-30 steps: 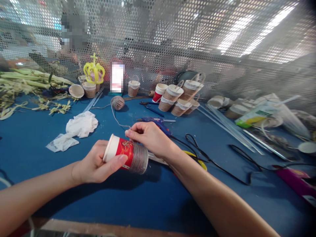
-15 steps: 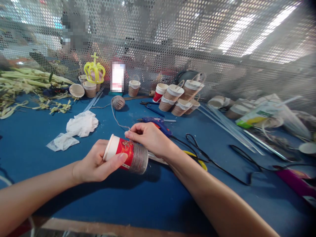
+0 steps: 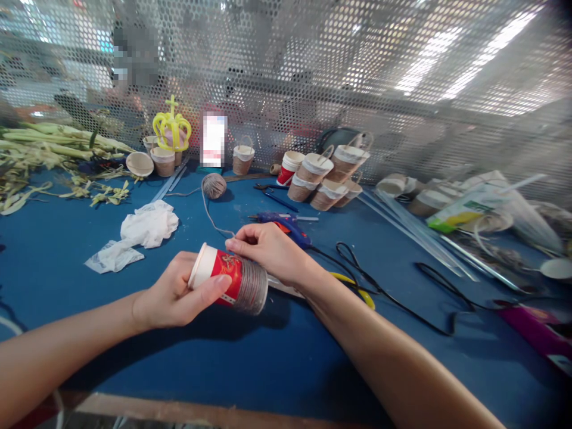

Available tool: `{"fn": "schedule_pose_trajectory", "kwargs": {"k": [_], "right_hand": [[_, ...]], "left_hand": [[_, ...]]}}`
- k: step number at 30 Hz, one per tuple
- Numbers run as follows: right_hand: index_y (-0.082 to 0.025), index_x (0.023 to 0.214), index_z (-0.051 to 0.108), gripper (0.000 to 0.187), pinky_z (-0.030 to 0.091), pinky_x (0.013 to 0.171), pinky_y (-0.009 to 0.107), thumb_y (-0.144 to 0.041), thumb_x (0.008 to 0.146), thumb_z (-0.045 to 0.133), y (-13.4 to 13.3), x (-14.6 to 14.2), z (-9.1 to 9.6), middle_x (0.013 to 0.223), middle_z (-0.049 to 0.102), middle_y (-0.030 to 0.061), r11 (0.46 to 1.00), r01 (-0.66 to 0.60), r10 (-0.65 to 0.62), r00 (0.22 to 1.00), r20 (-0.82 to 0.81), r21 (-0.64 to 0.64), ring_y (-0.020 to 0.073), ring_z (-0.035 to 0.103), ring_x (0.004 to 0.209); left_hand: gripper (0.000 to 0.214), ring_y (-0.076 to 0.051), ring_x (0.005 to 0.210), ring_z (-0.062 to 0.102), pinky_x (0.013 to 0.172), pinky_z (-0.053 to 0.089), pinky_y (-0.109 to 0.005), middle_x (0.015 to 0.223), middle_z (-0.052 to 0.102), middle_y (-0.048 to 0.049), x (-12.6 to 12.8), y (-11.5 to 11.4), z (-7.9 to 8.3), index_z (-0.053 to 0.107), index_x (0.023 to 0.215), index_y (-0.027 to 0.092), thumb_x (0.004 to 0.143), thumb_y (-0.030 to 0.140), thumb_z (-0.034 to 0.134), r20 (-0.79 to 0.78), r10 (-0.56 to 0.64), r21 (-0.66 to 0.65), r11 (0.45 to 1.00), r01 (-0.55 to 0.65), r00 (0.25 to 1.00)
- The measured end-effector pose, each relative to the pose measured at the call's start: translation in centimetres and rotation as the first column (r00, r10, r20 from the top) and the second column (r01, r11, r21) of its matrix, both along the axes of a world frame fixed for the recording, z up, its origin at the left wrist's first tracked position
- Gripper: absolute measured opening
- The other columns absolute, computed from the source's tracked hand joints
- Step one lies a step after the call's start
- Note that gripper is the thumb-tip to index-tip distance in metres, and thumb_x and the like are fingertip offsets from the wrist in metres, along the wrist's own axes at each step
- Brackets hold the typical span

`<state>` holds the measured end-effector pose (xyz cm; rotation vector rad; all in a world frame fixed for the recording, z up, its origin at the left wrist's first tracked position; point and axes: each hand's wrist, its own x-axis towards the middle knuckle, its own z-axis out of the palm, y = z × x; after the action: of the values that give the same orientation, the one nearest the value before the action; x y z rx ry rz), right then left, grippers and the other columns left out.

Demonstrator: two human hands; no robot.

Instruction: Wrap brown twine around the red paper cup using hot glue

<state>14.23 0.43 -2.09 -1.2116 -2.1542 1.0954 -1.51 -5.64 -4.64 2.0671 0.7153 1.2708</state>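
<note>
My left hand is closed around a red and white paper cup, which lies tilted on its side above the table, its mouth toward the left. Grey-brown twine is wound in close rows round the cup's base end. Thumb and forefinger of my right hand pinch the twine just above the cup. From there the strand runs back to a twine ball on the blue table. Behind my right wrist lies a blue glue gun.
Twine-wrapped cups with handles stand at the back, beside pliers. Crumpled white tissue lies left, near dried husks and a yellow crown. Clear glue sticks, a black cord and yellow-handled scissors are right.
Almost nothing differs. Both hands keep the same hold on the cup and the twine, and the cup has barely shifted.
</note>
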Motion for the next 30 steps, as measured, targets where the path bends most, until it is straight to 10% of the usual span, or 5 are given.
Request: {"fn": "schedule_pose_trajectory", "kwargs": {"k": [7, 14, 23, 27, 30], "right_hand": [[-0.013, 0.066, 0.058, 0.041, 0.038, 0.054, 0.025, -0.047, 0.082, 0.041, 0.9, 1.2, 1.2, 0.061, 0.058, 0.0035, 0.963, 0.183, -0.192, 0.981, 0.024, 0.199, 0.0117, 0.050, 0.055], [-0.015, 0.065, 0.050, 0.038, 0.036, 0.049, 0.022, -0.049, 0.080, 0.044, -1.1, 2.2, 3.2, 0.055, 0.052, -0.0015, 0.992, 0.129, -0.129, 0.992, -0.011, -0.002, 0.0080, 0.046, 0.049], [-0.016, 0.090, 0.048, 0.023, 0.038, 0.051, 0.022, -0.032, 0.074, 0.056, -2.5, 2.5, 0.3, 0.065, 0.052, -0.0032, 0.957, 0.175, -0.253, 0.896, -0.365, -0.233, 0.0080, 0.047, 0.055], [-0.017, 0.087, 0.049, 0.019, 0.040, 0.056, 0.024, -0.028, 0.074, 0.056, -3.0, 2.6, -0.5, 0.065, 0.051, -0.0033, 0.967, 0.245, -0.252, 0.879, -0.404, -0.071, 0.0096, 0.048, 0.059], [-0.019, 0.087, 0.050, 0.014, 0.042, 0.059, 0.024, -0.025, 0.075, 0.055, -3.8, 2.3, -1.0, 0.067, 0.051, -0.0025, 0.943, 0.284, -0.212, 0.914, -0.345, 0.175, 0.0105, 0.049, 0.061]], "left_hand": [[0.025, -0.006, 0.044, 0.035, 0.040, 0.031, -0.016, 0.049, 0.043, 0.0044, -0.3, 0.3, -0.2, 0.048, 0.056, 0.015, 0.081, 0.015, 0.045, 0.016, 0.096, -0.040, 0.995, -0.096, 0.995], [0.014, -0.008, 0.052, 0.045, 0.050, 0.039, -0.018, 0.057, 0.052, 0.0019, -0.2, 0.9, -0.4, 0.053, 0.068, 0.015, 0.080, 0.012, 0.046, -0.043, 0.171, 0.158, 0.974, -0.162, 0.984], [0.009, -0.017, 0.073, 0.059, 0.070, 0.047, -0.028, 0.076, 0.066, -0.0080, -0.4, 1.5, -1.0, 0.061, 0.079, 0.013, 0.076, 0.016, 0.054, -0.212, 0.138, 0.391, 0.919, -0.046, 0.967], [0.022, -0.021, 0.084, 0.059, 0.078, 0.046, -0.032, 0.090, 0.066, -0.0085, -0.3, 1.8, -1.1, 0.064, 0.089, 0.014, 0.073, 0.029, 0.060, -0.120, -0.023, -0.067, 0.998, 0.015, 0.992], [0.034, -0.018, 0.074, 0.061, 0.070, 0.047, -0.029, 0.084, 0.067, -0.0077, 0.0, 1.9, -0.8, 0.064, 0.092, 0.013, 0.073, 0.041, 0.058, 0.232, -0.015, -0.605, 0.781, 0.157, 0.973]]}}
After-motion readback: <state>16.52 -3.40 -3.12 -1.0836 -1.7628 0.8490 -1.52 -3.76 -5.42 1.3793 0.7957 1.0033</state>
